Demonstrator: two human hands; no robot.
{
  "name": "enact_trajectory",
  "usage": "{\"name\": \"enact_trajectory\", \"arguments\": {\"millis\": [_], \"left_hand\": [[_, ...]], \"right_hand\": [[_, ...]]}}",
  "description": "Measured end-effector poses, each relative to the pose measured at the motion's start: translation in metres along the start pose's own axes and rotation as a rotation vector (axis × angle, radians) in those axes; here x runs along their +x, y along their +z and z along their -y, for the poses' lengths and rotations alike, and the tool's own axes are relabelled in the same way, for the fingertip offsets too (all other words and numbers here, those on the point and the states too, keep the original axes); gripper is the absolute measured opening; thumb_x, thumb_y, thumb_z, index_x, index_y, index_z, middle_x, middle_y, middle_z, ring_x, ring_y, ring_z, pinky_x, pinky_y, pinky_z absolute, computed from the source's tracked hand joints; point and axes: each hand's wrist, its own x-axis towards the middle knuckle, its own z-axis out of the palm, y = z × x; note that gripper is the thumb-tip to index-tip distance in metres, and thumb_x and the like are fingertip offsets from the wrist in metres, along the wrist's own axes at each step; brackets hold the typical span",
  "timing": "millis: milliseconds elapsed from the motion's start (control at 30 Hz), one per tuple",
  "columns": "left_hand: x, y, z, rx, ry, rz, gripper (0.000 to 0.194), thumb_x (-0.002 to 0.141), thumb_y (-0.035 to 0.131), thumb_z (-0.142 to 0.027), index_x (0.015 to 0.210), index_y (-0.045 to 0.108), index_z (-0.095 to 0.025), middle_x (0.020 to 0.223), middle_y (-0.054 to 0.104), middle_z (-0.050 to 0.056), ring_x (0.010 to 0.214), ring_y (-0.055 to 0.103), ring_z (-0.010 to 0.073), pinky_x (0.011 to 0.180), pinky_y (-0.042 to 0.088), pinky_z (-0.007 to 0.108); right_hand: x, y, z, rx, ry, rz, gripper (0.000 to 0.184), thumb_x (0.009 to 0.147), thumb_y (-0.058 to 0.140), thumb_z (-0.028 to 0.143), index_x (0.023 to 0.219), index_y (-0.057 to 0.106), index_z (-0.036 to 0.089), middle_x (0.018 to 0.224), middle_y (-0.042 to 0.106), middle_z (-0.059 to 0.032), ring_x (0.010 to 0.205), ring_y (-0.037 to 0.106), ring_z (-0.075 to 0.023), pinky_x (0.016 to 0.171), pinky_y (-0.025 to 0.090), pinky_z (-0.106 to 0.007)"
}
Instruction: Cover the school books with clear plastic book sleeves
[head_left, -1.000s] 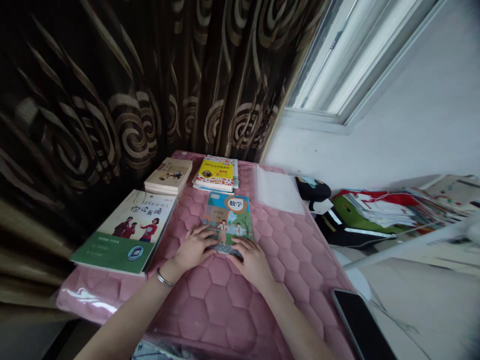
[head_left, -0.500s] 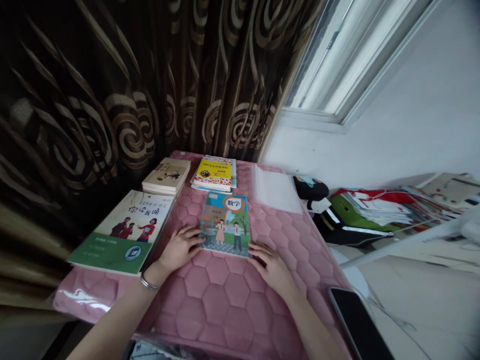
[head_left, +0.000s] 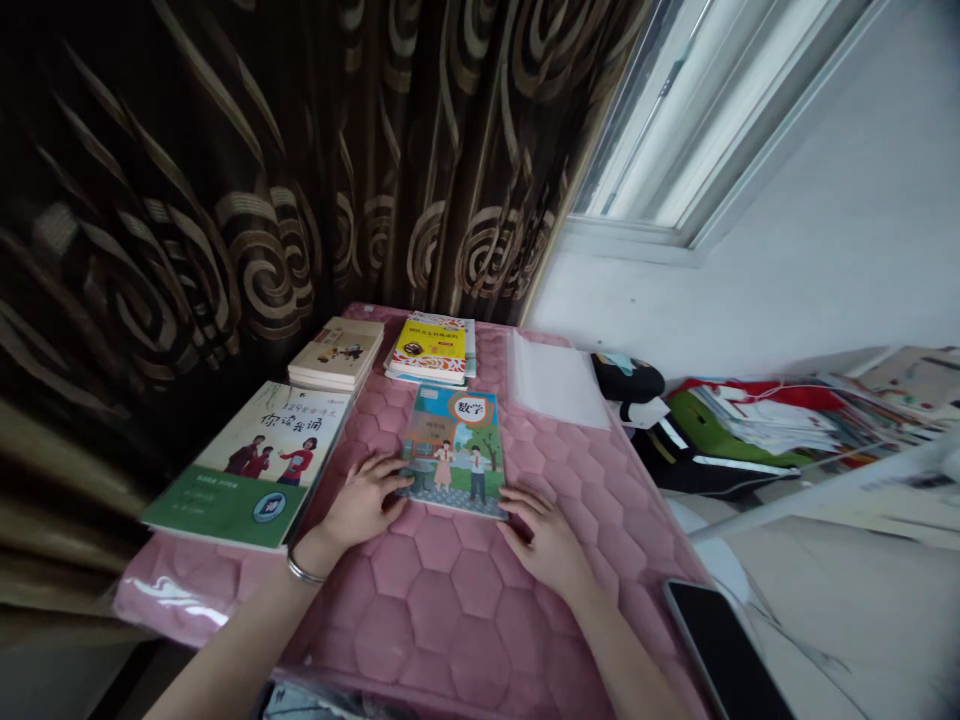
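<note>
A math textbook (head_left: 454, 450) with a blue and green cover lies flat on the pink quilted table cover (head_left: 450, 620). At its lower left edge rests my left hand (head_left: 367, 500), fingers stretched and fingertips touching the book; a silver bangle circles that wrist. My right hand (head_left: 546, 535) lies at the lower right corner, its fingers spread and tips against the book's edge. Neither hand lifts the book. Just left of my left hand is a larger green and white book (head_left: 247, 465), on top of at least one other.
Behind stand a stack of tan books (head_left: 337, 352) and a pile topped by a yellow-covered book (head_left: 429, 345). Clear plastic sheets (head_left: 559, 380) lie at the back right. A phone (head_left: 724, 640) sits at the right edge. Bags and papers (head_left: 772, 420) are beyond the table.
The view has shifted slightly, so everything appears a little further right. Both hands stay at the math textbook's sides, with no clear movement of the book on the table.
</note>
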Motion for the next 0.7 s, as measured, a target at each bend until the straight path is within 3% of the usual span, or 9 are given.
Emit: {"name": "enact_trajectory", "arguments": {"millis": [200,367,567,700], "left_hand": [[0.017,0.011,-0.033,0.004,0.034,0.041,0.023,0.082,0.069,-0.027,0.104,0.07,-0.028,0.127,0.065,0.006,0.13,0.048,0.0308,0.113,0.024,0.062],[0.026,0.024,-0.047,0.011,0.083,0.067,0.023,0.084,0.068,-0.024,0.107,0.069,-0.028,0.126,0.066,0.006,0.13,0.049,0.0296,0.112,0.027,0.059],[0.017,0.017,-0.033,0.029,0.014,0.062,0.019,0.086,0.066,-0.024,0.104,0.07,-0.03,0.126,0.066,0.004,0.128,0.05,0.0299,0.111,0.023,0.065],[0.004,0.01,-0.014,0.022,-0.056,0.007,0.018,0.086,0.066,-0.025,0.102,0.071,-0.031,0.127,0.065,0.003,0.125,0.052,0.0285,0.109,0.029,0.06]], "right_hand": [[0.022,0.014,0.035,-0.127,-0.024,0.03,0.011,0.084,0.065,0.028,0.094,0.067,0.023,0.109,0.069,-0.01,0.116,0.058,-0.0287,0.098,0.048,-0.048],[0.04,0.029,0.055,-0.136,-0.03,0.058,0.01,0.083,0.069,0.028,0.091,0.066,0.022,0.107,0.07,-0.0095,0.109,0.06,-0.0293,0.096,0.048,-0.049],[0.033,0.026,0.043,-0.114,-0.036,0.06,0.006,0.087,0.065,0.024,0.093,0.066,0.023,0.111,0.071,-0.0073,0.113,0.06,-0.0274,0.097,0.048,-0.048],[0.017,0.013,0.018,-0.083,-0.019,0.044,0.007,0.088,0.063,0.025,0.094,0.067,0.024,0.114,0.07,-0.0068,0.116,0.059,-0.0269,0.099,0.048,-0.049]]}}
